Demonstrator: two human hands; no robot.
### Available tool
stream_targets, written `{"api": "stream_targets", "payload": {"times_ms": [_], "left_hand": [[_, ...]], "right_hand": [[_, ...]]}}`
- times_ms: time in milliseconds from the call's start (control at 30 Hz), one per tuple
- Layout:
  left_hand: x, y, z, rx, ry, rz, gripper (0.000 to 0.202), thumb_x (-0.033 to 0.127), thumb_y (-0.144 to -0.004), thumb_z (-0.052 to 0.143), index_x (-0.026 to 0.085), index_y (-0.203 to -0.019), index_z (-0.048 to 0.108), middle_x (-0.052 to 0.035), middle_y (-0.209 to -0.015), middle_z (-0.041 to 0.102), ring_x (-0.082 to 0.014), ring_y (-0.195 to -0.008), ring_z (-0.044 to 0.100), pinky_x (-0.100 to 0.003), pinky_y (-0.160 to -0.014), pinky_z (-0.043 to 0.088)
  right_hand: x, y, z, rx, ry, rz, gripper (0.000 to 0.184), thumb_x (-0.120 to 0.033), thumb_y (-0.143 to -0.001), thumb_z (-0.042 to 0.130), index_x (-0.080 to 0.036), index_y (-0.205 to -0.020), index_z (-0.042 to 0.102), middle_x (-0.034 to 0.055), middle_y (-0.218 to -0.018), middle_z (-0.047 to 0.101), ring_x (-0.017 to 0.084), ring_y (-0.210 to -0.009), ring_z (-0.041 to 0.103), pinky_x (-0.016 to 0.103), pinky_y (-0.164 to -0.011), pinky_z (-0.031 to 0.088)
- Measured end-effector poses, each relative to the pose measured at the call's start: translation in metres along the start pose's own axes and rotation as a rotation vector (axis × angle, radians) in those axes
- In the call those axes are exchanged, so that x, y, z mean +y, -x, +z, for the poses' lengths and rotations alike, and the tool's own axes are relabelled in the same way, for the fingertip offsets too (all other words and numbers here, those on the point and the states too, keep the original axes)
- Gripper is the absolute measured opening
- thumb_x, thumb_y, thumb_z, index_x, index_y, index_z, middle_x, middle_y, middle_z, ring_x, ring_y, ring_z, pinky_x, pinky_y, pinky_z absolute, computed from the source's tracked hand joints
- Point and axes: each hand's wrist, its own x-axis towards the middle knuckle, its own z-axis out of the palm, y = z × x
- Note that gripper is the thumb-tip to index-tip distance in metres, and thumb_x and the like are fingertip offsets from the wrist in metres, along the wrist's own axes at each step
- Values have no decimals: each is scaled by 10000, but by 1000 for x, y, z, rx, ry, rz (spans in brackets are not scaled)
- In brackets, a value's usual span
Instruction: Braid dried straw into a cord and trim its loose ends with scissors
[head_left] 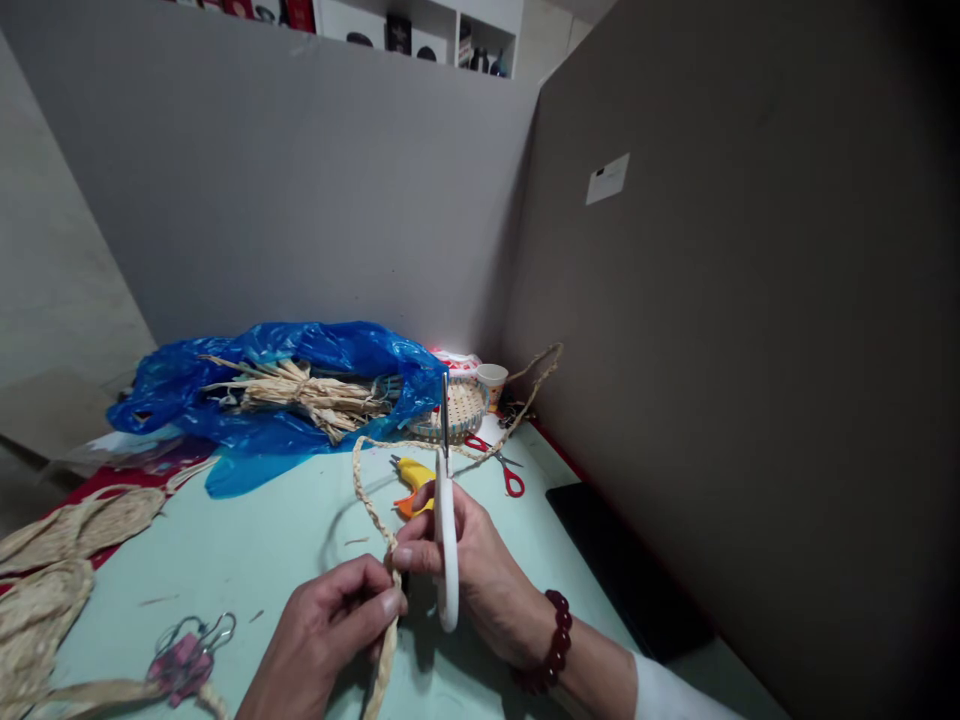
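Note:
My right hand (480,575) grips white-handled scissors (446,530), blades pointing up and away from me. My left hand (330,625) pinches a braided straw cord (371,510) just below the right thumb. The braid runs down past my left fingers and loops away over the pale green table (255,545) toward the back right corner. Both hands hover close together above the table's near edge. A dark red bead bracelet (555,640) circles my right wrist.
A blue plastic bag (330,360) holding dried husk bundles (307,395) lies at the back. Beside it sit a small woven basket (461,405), a paper cup (493,380), red-handled scissors (504,470) and a yellow glue gun (412,478). Binder clips (187,650) and woven straw pieces (52,570) lie at left.

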Motion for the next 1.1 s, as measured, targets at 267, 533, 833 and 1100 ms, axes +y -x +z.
{"api": "stream_targets", "payload": {"times_ms": [267, 533, 833, 1100], "left_hand": [[-6, -10, 7, -102, 287, -94, 435, 565, -577, 798, 148, -626, 684, -26, -575, 641, -116, -480, 514, -223, -491, 360], [-1, -5, 8, -137, 292, -82, 379, 482, -591, 825, 156, -645, 641, 1, -564, 621, -82, -478, 463, -187, -473, 311], [7, 7, 11, -34, 141, 8, 349, 479, -628, 805, 175, -738, 675, 7, -648, 606, -117, -632, 510, -208, -587, 390], [12, 11, 13, 33, 228, -78, 332, 424, -574, 839, 141, -716, 739, -31, -636, 661, -116, -513, 560, -202, -478, 434]], "right_hand": [[2, -2, -2, 5, -20, -66, 499, -197, -588, 874, -169, -908, 492, -14, -718, 675, 95, -592, 589, 214, -586, 469], [-2, -1, -2, 10, -9, -83, 489, -189, -586, 872, -164, -894, 493, -20, -693, 675, 87, -597, 586, 203, -601, 458], [-3, -3, -3, 51, -10, -94, 504, -209, -595, 869, -166, -919, 485, -26, -697, 662, 96, -595, 576, 219, -588, 454], [-3, -5, -8, 82, 66, -120, 528, -251, -623, 856, -176, -977, 472, -22, -750, 657, 99, -646, 577, 225, -640, 452]]}}
